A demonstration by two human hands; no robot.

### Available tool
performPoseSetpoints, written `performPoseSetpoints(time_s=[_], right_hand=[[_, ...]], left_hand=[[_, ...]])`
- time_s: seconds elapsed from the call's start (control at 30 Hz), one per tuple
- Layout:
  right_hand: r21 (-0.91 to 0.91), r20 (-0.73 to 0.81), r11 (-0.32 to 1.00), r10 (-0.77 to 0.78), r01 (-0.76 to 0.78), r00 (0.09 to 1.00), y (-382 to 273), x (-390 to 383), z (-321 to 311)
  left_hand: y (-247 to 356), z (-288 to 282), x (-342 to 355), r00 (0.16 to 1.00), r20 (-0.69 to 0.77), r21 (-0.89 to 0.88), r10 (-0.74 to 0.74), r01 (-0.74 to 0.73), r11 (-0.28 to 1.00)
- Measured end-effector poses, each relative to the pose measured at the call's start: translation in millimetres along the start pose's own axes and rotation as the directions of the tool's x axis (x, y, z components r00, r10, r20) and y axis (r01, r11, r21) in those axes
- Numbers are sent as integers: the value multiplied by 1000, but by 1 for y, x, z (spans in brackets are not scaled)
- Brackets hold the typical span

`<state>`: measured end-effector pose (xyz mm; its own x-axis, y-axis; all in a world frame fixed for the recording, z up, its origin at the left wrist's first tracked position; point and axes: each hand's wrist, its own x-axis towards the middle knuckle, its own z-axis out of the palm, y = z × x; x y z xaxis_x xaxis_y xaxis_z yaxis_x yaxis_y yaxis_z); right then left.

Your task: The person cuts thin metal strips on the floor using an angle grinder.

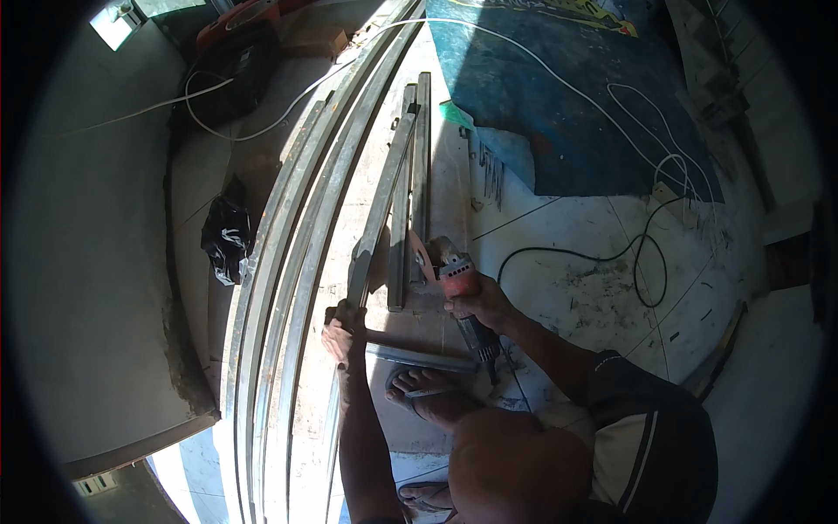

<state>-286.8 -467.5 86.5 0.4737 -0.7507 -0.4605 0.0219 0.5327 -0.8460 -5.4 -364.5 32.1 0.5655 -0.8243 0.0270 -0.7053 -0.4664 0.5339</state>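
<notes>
My left hand (343,339) is closed around the near end of a grey square metal tube (384,188), which slants away from me. A small dark piece shows by its fingers, too unclear to name. My right hand (485,303) grips a red and black angle grinder (460,281) by its body. The grinder's disc (422,257) faces the tube side, close to two shorter metal tubes (422,157) lying beside the held one. Whether the disc touches metal I cannot tell. Another short tube (423,358) lies crosswise between my left hand and my foot.
Several long metal tubes (301,262) run along the floor at my left, near a black plastic bag (229,236). A blue sheet (594,105) covers the far right floor. A white cable (559,74) crosses it, and a black cord (580,255) loops at right. My sandalled foot (428,393) is close.
</notes>
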Motion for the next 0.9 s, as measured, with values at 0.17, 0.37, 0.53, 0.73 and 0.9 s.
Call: performPoseSetpoints(time_s=[0.17, 0.37, 0.53, 0.73, 0.9], right_hand=[[-14, 6, 1000, 27, -27, 1000, -2, -2, 2], [-19, 16, 1000, -1, 2, 1000, 3, 2, 0], [-24, 3, 1000, 2, -2, 1000, 0, 0, -2], [-1, 20, 1000, 4, -4, 1000, 5, 1, -1], [-3, 17, 1000, 10, -10, 1000, 2, 0, 4]], left_hand=[[2, 2, 0, 1000, 19, 58, -25, 24, 998], [0, 2, -1, 998, -41, -6, 49, -49, 999], [5, 0, -1, 993, -60, -20, 101, -103, 995], [-2, 0, -4, 993, -52, -64, 111, -114, 991], [-10, 5, -4, 991, -94, -20, 98, -100, 995]])
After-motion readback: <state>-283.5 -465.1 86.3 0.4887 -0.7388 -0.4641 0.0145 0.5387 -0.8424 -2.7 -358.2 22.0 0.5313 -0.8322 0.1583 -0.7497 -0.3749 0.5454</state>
